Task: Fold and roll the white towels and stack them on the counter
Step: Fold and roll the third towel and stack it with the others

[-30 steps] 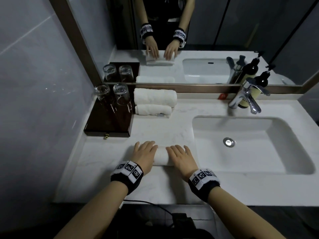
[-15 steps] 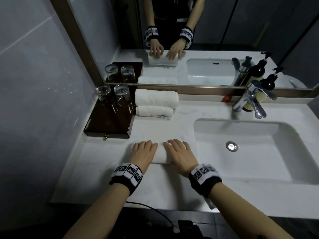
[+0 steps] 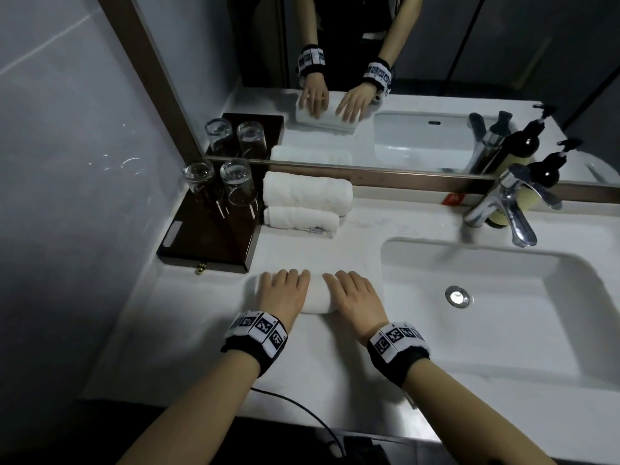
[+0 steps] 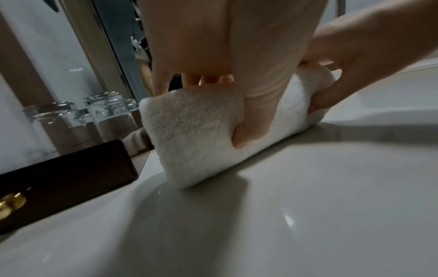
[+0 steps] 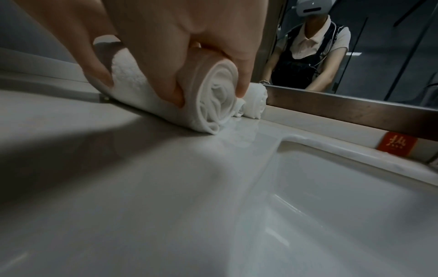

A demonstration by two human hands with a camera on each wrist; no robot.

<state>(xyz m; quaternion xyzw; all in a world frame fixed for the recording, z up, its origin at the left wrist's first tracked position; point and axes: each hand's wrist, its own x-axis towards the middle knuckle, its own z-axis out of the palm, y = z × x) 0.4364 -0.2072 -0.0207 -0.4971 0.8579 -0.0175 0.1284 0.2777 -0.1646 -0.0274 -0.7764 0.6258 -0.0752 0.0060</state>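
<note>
A white towel point(image 3: 315, 298) lies rolled on the white counter point(image 3: 201, 330), left of the sink. My left hand point(image 3: 283, 293) grips the roll's left part, fingers over the top and thumb point(image 4: 251, 131) pressed into the near side. My right hand point(image 3: 355, 297) grips the right end, and its fingers point(image 5: 239, 61) curl round the spiral end point(image 5: 213, 97). Two more rolled towels lie side by side against the mirror ledge, a thick one point(image 3: 307, 193) behind a thinner one point(image 3: 300, 220).
A dark wooden tray point(image 3: 208, 243) with two upturned glasses point(image 3: 235, 182) stands just left of the rolls. The sink basin point(image 3: 486, 313), faucet point(image 3: 510, 209) and pump bottles point(image 3: 550, 176) fill the right side. A mirror point(image 3: 402, 45) backs the counter. A cable point(image 3: 302, 407) hangs below the front edge.
Both hands have moved the roll a little away from me, toward the tray's front edge, and the right hand has closed in on the left one.
</note>
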